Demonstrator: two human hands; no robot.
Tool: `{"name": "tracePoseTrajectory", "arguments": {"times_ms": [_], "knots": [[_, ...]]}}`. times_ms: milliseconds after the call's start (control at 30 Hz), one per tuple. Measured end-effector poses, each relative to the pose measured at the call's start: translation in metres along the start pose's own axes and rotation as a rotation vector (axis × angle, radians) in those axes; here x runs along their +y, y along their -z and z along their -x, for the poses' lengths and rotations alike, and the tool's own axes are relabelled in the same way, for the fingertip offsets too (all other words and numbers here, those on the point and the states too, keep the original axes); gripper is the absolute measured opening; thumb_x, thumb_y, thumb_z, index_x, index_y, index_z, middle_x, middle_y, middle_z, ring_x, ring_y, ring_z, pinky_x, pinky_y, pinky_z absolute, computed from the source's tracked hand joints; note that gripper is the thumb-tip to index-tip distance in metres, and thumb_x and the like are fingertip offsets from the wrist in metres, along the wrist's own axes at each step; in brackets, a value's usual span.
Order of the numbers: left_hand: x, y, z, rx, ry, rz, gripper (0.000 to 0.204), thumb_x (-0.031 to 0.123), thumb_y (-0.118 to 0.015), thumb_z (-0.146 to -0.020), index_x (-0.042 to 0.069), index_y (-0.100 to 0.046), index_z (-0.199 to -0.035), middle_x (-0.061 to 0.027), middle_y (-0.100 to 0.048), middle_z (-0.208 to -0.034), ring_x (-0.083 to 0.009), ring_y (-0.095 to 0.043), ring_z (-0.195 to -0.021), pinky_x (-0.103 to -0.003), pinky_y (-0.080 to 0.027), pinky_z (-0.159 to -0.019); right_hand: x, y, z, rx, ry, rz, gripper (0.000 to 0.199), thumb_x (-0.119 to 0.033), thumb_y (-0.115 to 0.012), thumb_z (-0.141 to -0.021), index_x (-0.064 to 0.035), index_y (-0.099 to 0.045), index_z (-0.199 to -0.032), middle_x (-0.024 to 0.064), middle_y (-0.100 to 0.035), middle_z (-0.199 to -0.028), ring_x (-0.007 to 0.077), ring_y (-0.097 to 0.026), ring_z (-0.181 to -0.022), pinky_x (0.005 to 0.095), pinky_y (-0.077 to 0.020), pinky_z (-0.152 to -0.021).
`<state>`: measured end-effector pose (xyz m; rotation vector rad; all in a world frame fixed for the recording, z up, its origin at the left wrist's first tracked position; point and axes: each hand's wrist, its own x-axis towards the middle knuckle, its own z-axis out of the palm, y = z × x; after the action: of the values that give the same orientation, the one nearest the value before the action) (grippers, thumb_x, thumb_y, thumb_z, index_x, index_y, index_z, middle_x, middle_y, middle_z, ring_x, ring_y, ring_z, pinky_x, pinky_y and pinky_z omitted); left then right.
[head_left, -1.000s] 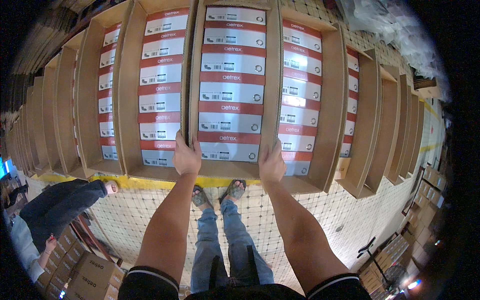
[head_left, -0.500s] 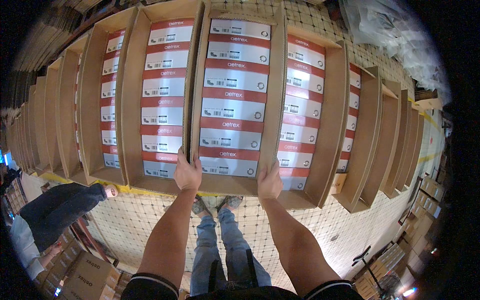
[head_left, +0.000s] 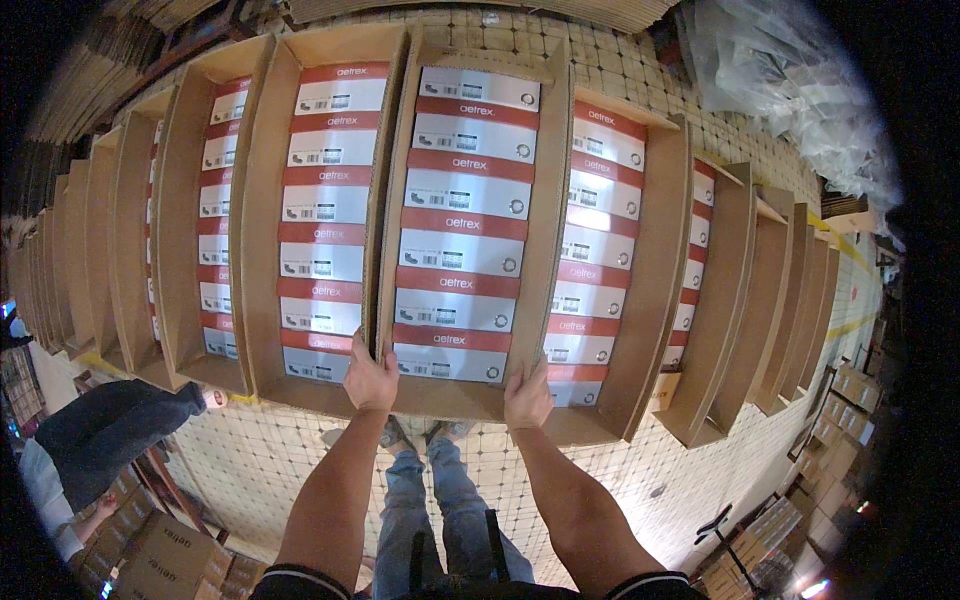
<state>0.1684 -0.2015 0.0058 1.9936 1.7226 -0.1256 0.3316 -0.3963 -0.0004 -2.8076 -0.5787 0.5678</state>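
A long open cardboard carton (head_left: 450, 400) stands in front of me, filled with a column of white shoeboxes (head_left: 462, 250) with red lid edges. My left hand (head_left: 370, 378) is closed over the carton's left wall near its front end, where that wall meets the neighbouring carton. On the right wall, also near the front, my right hand (head_left: 528, 395) grips the edge, thumb towards the inside. Both forearms reach up from the lower edge. The fingers under the walls are partly hidden. More shoeboxes (head_left: 325, 205) fill the carton on the left, and others (head_left: 597, 235) the one on the right.
Many open cartons (head_left: 790, 300) continue the row to both sides. Another person's dark sleeve (head_left: 125, 425) reaches in at the left. Closed brown cartons (head_left: 175, 555) stand at lower left, flattened cardboard (head_left: 75, 110) at upper left, clear plastic wrap (head_left: 790, 100) at upper right.
The carton row, my hands and my feet all sit lower in the picture, and more floor shows beyond the row. My grip on the two walls looks the same.
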Motion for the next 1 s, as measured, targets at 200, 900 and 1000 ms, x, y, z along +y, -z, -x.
{"name": "tracePoseTrajectory", "arguments": {"times_ms": [200,900,1000], "knots": [[-0.003,-0.002,0.000,-0.002,0.010,-0.003,0.068,0.026,-0.063,-0.082,0.006,-0.034,-0.140,-0.0246,-0.064,-0.105,-0.0434,-0.065,-0.086,-0.052,-0.053,-0.074,0.001,-0.001,0.001,0.010,0.014,-0.024,0.062,-0.021,-0.061,-0.088,-0.0038,-0.035,-0.142,0.0233,-0.066,-0.103,0.0405,-0.067,-0.084,0.0496,-0.0544,-0.069],[0.002,0.012,0.004,0.067,-0.100,0.097,0.058,0.027,-0.058,-0.090,0.004,-0.037,-0.138,-0.0244,-0.065,-0.106,-0.0433,-0.065,-0.089,-0.053,-0.052,-0.075,-0.008,0.008,0.007,0.026,0.023,-0.120,0.058,-0.020,-0.055,-0.091,-0.0070,-0.031,-0.142,0.0255,-0.064,-0.109,0.0472,-0.064,-0.087,0.0554,-0.0498,-0.073],[-0.003,0.012,0.010,0.046,-0.097,0.134,0.056,0.028,-0.058,-0.090,0.005,-0.038,-0.137,-0.0244,-0.064,-0.108,-0.0437,-0.065,-0.090,-0.053,-0.052,-0.076,-0.009,0.008,0.012,0.049,0.037,-0.087,0.059,-0.023,-0.056,-0.092,-0.0088,-0.031,-0.143,0.0254,-0.065,-0.105,0.0466,-0.064,-0.086,0.0550,-0.0508,-0.072]]}}
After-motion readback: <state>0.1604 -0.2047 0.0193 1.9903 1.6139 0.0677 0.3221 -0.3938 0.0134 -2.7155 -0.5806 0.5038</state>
